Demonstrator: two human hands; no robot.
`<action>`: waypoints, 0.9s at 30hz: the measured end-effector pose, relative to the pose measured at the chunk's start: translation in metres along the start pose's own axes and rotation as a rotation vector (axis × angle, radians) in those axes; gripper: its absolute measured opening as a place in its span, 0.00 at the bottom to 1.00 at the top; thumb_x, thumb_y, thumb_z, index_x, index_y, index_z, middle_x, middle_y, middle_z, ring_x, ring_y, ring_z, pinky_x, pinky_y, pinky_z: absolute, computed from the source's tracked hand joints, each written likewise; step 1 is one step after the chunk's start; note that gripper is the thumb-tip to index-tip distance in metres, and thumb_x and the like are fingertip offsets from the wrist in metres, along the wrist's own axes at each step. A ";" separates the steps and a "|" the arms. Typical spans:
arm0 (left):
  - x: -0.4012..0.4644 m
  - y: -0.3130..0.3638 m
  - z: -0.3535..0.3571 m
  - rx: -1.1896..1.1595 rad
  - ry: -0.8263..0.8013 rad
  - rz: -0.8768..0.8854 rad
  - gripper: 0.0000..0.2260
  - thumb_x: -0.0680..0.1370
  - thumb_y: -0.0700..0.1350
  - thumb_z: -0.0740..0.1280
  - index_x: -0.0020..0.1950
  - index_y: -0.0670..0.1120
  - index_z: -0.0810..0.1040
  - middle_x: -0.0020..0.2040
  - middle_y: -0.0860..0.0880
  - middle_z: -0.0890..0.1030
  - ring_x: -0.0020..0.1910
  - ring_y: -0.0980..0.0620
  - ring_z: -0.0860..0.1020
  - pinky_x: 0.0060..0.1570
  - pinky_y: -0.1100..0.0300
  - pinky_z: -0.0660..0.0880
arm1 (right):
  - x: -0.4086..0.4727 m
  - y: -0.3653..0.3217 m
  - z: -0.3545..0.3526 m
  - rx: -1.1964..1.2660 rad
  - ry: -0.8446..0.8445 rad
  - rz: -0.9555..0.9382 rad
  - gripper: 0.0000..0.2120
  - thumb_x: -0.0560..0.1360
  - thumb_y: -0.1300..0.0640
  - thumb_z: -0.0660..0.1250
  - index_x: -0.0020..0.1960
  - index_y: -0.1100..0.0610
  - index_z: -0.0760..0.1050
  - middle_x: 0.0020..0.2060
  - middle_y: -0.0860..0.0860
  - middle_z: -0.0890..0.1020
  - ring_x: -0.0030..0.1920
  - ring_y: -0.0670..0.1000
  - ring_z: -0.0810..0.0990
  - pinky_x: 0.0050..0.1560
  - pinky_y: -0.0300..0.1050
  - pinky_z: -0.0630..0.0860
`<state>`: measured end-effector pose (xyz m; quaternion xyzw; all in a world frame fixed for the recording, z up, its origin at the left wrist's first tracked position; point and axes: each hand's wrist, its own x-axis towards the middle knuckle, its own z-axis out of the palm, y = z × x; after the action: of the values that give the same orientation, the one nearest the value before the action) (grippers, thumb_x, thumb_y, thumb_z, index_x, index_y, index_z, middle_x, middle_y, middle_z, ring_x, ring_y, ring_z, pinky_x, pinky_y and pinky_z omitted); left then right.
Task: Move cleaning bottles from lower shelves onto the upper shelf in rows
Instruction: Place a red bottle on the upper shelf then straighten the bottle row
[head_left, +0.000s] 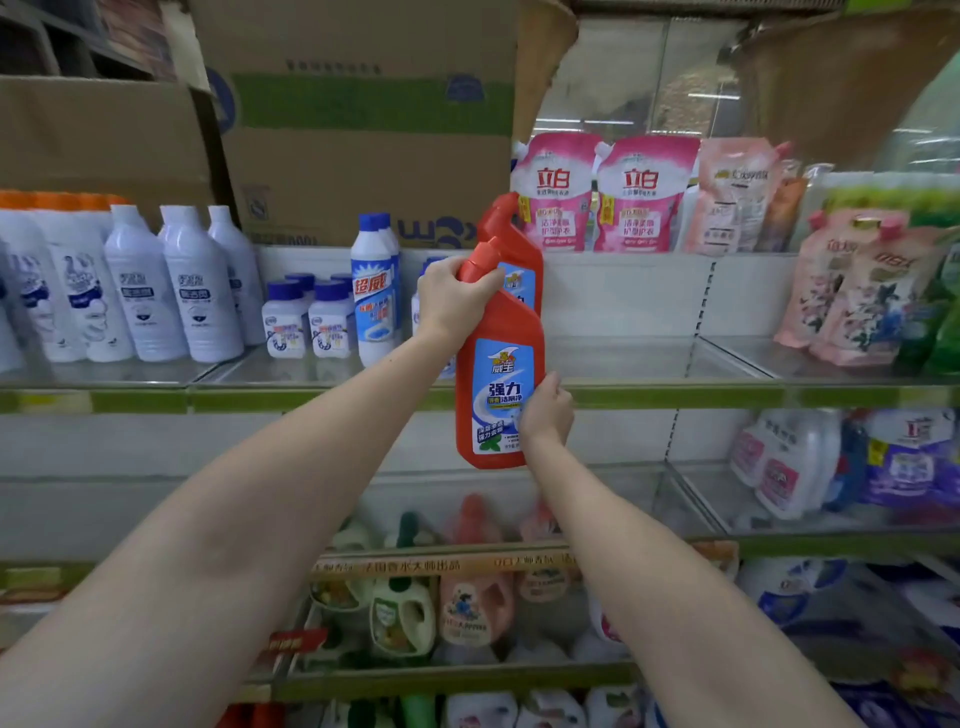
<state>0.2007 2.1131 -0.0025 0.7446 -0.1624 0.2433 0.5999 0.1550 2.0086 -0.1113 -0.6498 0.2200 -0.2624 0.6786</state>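
Centre frame, my left hand is clenched round the neck of a red toilet-cleaner bottle just below its angled cap, while my right hand cups the bottle's lower right edge, fingers curled against its blue label. Held this way, the red bottle hangs in the air in front of the green lip of the upper shelf, its base below that lip and not yet resting on anything. Just behind it, already standing on the upper shelf, is a second red bottle of the same kind, which I take as the start of a row. To the left of centre on the same shelf stand a tall white bottle with a blue cap, small blue-capped tubs and, further left, a group of white bottles. To the right of the two red bottles a wide stretch of the upper shelf lies bare as far as the floral refill pouches at the right edge. Pink detergent pouches and a cardboard box fill the top of the frame behind. Low in the picture, blurred jugs and bottles on the lower shelves suggest more may be left to carry up; by my reading the job is barely begun, with one red bottle placed and one in hand.
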 end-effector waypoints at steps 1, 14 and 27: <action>0.005 0.004 0.003 -0.012 -0.001 0.013 0.18 0.72 0.55 0.74 0.41 0.39 0.81 0.38 0.42 0.84 0.39 0.43 0.84 0.40 0.43 0.82 | 0.007 -0.005 0.001 0.026 -0.002 -0.007 0.21 0.81 0.51 0.52 0.32 0.55 0.69 0.31 0.52 0.78 0.35 0.56 0.77 0.42 0.54 0.76; 0.088 0.033 0.047 0.032 0.037 0.143 0.17 0.74 0.55 0.73 0.35 0.44 0.75 0.36 0.44 0.81 0.37 0.45 0.83 0.42 0.45 0.82 | 0.102 -0.052 0.020 0.084 -0.032 -0.117 0.23 0.84 0.50 0.51 0.32 0.54 0.69 0.29 0.50 0.77 0.31 0.51 0.76 0.35 0.43 0.72; 0.124 -0.013 0.080 0.071 0.029 0.138 0.14 0.76 0.54 0.72 0.40 0.45 0.77 0.38 0.47 0.82 0.37 0.50 0.82 0.41 0.53 0.82 | 0.148 -0.031 0.043 0.050 -0.069 -0.030 0.22 0.85 0.51 0.48 0.43 0.59 0.74 0.35 0.52 0.79 0.36 0.52 0.77 0.35 0.45 0.69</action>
<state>0.3237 2.0444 0.0434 0.7487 -0.1960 0.3005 0.5574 0.2935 1.9456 -0.0720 -0.6445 0.1802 -0.2554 0.6978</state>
